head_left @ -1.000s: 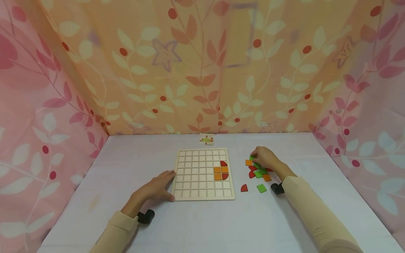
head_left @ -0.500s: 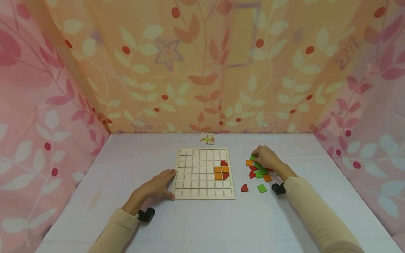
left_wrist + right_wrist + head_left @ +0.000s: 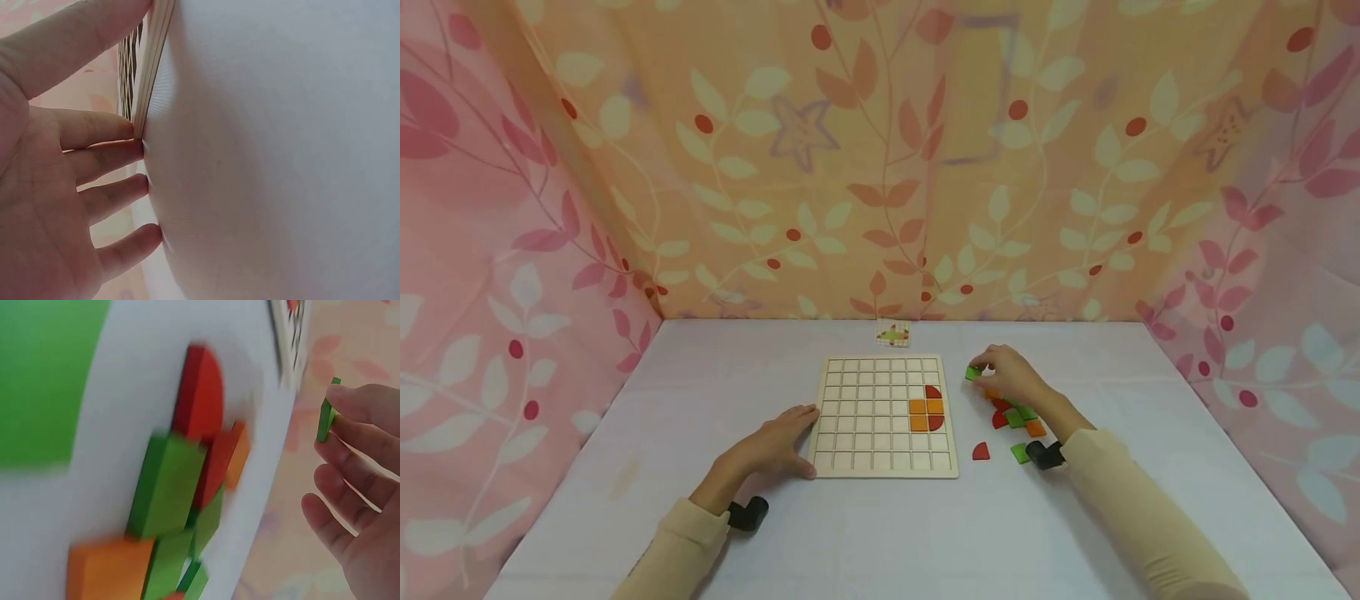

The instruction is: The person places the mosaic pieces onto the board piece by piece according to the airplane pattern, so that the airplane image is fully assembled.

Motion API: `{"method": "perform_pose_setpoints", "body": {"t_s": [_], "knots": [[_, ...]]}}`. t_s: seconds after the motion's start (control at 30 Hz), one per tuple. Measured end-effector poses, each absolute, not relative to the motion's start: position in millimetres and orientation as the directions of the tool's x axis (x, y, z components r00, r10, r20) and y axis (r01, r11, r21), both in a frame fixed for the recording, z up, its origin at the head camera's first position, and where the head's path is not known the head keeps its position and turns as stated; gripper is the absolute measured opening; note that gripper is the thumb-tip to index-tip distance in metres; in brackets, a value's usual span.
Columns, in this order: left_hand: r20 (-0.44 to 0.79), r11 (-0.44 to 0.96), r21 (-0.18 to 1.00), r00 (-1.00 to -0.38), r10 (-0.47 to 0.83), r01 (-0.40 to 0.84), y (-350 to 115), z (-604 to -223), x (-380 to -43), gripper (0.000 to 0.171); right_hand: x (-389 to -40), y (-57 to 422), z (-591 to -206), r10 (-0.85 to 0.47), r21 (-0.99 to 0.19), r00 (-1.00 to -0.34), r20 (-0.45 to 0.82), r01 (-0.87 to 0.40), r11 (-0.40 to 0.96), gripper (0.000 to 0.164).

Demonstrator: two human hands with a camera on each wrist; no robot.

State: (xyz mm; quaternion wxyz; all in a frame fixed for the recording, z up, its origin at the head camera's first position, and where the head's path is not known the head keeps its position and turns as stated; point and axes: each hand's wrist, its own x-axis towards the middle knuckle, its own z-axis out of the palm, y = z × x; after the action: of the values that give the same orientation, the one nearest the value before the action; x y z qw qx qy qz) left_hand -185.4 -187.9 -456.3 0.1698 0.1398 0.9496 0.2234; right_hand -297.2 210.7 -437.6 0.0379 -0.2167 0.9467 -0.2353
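Observation:
The wooden grid board (image 3: 857,408) lies flat on the table, with red quarter-round pieces (image 3: 936,423) and orange square tiles (image 3: 918,422) in cells at its right side. My left hand (image 3: 772,440) rests at the board's left edge, thumb near the lower corner; in the left wrist view its fingers (image 3: 112,197) are fairly straight and touch the table. My right hand (image 3: 1013,379) pinches a green tile (image 3: 325,419) between thumb and fingertips. In the right wrist view that tile is raised off the table. Beneath and beside this hand lies a loose pile with green tiles (image 3: 1015,418).
A small pattern card (image 3: 892,333) lies behind the board. A loose red quarter-round (image 3: 981,451) and a green tile (image 3: 1018,452) sit nearer the front. Flowered curtains (image 3: 880,167) close off the back and both sides of the white table (image 3: 850,542).
My right hand has lifted a green tile from the pile and moved left toward the board, uncovering some of the pieces. The left hand stays at the board's edge.

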Motion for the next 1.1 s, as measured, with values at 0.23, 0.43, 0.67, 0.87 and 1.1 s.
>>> {"method": "perform_pose_setpoints", "body": {"t_s": [0.23, 0.43, 0.67, 0.87, 1.1], "knots": [[-0.245, 0.856, 0.474, -0.902, 0.356, 0.208, -188.6, -455.6, -186.8, 0.096, -289.8, 182.4, -433.3, -0.474, -0.478, -0.880, 0.041, -0.434, 0.764, 0.025], [-0.246, 0.853, 0.486, -0.907, 0.343, 0.191, -188.0, -455.9, -185.9, 0.096, -286.3, 157.4, -434.3, -0.501, -0.491, -0.865, 0.009, -0.441, 0.751, 0.027], [-0.240, 0.855, 0.482, -0.909, 0.341, 0.193, -186.9, -455.9, -184.2, 0.096, -282.2, 132.4, -439.1, -0.579, -0.425, -0.815, 0.032, -0.535, 0.730, 0.024], [-0.247, 0.857, 0.480, -0.909, 0.336, 0.186, -187.5, -456.2, -185.3, 0.096, -276.5, 113.0, -441.7, -0.622, -0.435, -0.783, 0.019, -0.566, 0.700, 0.022], [-0.249, 0.857, 0.478, -0.906, 0.342, 0.192, -188.0, -457.8, -185.4, 0.096, -274.7, 100.6, -450.8, -0.635, -0.397, -0.772, -0.027, -0.575, 0.716, 0.020]]}}
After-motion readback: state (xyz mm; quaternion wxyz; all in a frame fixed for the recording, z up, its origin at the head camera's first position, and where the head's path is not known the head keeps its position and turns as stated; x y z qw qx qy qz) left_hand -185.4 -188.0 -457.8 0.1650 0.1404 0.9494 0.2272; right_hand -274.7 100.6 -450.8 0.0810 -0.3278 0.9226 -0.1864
